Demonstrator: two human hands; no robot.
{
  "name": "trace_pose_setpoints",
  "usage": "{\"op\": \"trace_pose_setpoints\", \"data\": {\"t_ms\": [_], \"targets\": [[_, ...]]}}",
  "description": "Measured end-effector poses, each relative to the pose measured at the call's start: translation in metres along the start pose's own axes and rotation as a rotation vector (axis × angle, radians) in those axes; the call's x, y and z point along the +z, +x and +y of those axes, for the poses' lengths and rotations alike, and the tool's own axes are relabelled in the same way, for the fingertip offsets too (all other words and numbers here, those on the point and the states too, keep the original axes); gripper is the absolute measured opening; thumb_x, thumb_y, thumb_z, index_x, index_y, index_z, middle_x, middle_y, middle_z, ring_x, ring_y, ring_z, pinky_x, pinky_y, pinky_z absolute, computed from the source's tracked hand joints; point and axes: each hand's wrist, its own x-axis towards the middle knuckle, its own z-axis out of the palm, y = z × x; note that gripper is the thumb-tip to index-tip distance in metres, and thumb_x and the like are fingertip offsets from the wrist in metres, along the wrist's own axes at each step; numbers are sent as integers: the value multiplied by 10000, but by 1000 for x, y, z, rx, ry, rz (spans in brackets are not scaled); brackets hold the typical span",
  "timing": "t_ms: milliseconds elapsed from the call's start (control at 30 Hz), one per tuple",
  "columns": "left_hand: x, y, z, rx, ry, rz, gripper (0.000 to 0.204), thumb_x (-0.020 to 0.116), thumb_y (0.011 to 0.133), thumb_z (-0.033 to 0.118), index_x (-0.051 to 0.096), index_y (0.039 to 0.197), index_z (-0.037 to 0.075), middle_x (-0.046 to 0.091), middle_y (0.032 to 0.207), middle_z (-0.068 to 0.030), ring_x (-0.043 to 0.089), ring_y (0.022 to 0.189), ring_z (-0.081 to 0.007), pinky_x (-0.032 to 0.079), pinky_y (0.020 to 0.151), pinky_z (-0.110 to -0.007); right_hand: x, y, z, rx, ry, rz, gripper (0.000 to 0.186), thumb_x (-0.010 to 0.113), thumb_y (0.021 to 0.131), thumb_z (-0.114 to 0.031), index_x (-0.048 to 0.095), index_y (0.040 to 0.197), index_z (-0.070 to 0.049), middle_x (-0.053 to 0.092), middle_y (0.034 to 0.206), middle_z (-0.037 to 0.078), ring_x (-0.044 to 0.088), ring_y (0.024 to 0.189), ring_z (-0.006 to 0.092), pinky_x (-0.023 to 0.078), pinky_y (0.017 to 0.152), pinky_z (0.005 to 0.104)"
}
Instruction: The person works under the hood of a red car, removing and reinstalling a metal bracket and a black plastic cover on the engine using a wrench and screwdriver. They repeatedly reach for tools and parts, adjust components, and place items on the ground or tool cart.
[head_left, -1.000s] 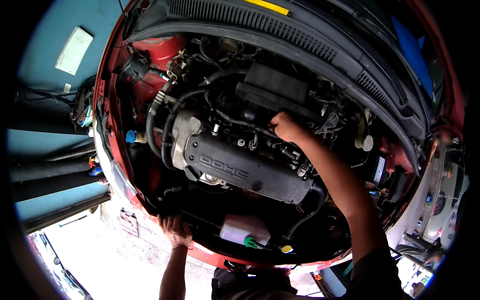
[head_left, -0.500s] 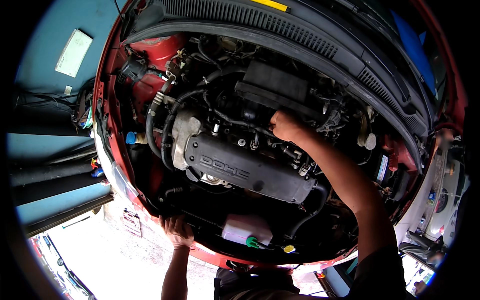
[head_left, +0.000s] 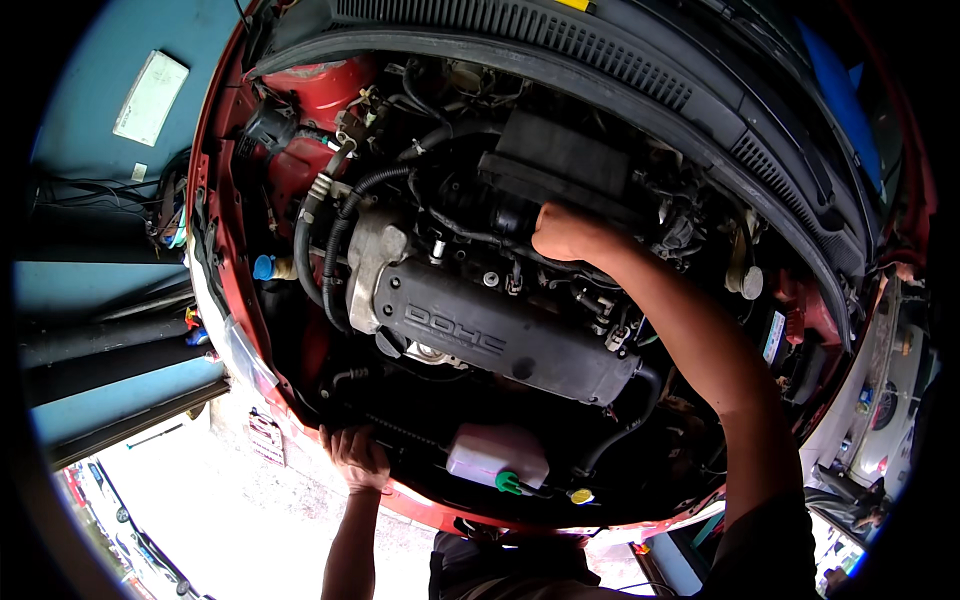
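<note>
My right hand [head_left: 568, 232] is closed in a fist over the engine, just in front of the black air filter box [head_left: 562, 155]. Its fingertips are hidden, so what it holds cannot be made out. A black hose [head_left: 465, 236] runs up to the hand from the left. Nearer to me lies the black engine valve cover [head_left: 500, 335], with a silvery metal casing [head_left: 370, 265] at its left end. My left hand [head_left: 357, 460] rests on the front edge of the red car's engine bay, fingers bent over the edge and slightly apart.
A pinkish-white plastic reservoir [head_left: 495, 455] with a green cap and a yellow cap [head_left: 581, 496] sit at the front of the bay. A blue cap [head_left: 264, 267] stands at the left, the battery [head_left: 774, 338] at the right. The black cowl grille [head_left: 520, 30] crosses the far side.
My right fist has shifted slightly away from me, toward the air filter box. My left hand stays on the front edge. The whole view has tilted a little.
</note>
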Motion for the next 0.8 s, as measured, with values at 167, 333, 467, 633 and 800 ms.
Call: {"op": "trace_pose_setpoints", "data": {"t_ms": [167, 333, 467, 633, 800], "targets": [[0, 0, 0, -10, -23, -10, 247, 536, 751, 163, 701, 919, 88, 661, 922, -105, 594, 959, -312, 206, 1203, -576, -3, 4, -8, 36, 79, 126, 320, 513, 783, -50, 744, 1003, -20, 710, 1047, 248, 698, 947, 402, 550, 821, 453], [1, 2, 0, -4, -25, -16, 249, 543, 749, 159, 706, 925, 89, 663, 926, -99, 596, 956, -307, 208, 1202, -574, 5, 9, 0, -35, -155, 76, 280, 547, 837, -100, 740, 1031, -41, 726, 1001, 196, 699, 898, 371, 548, 827, 432], [-1, -1, 0, -1, -25, 0, 247, 548, 751, 165, 708, 924, 91, 662, 921, -90, 597, 953, -301, 213, 1198, -572, 14, -20, 19, -68, 15, 145, 216, 599, 860, -107, 740, 1011, -45, 729, 933, 177, 699, 850, 347, 543, 794, 423], [-4, 3, 4, 0, -15, -35, 226, 551, 761, 179, 701, 904, 91, 657, 910, -83, 595, 952, -300, 211, 1195, -579, 27, -22, 43, -70, 236, 155, 199, 641, 867, -131, 743, 1030, -81, 728, 951, 159, 699, 916, 329, 546, 807, 411], [-7, 8, 10, -14, -4, -41, 221, 543, 760, 183, 696, 883, 82, 655, 893, -96, 591, 953, -312, 209, 1195, -580, 18, -25, 23, 5, 97, 138, 134, 645, 838, -108, 725, 929, -51, 714, 865, 169, 693, 834, 337, 536, 747, 418]]}}
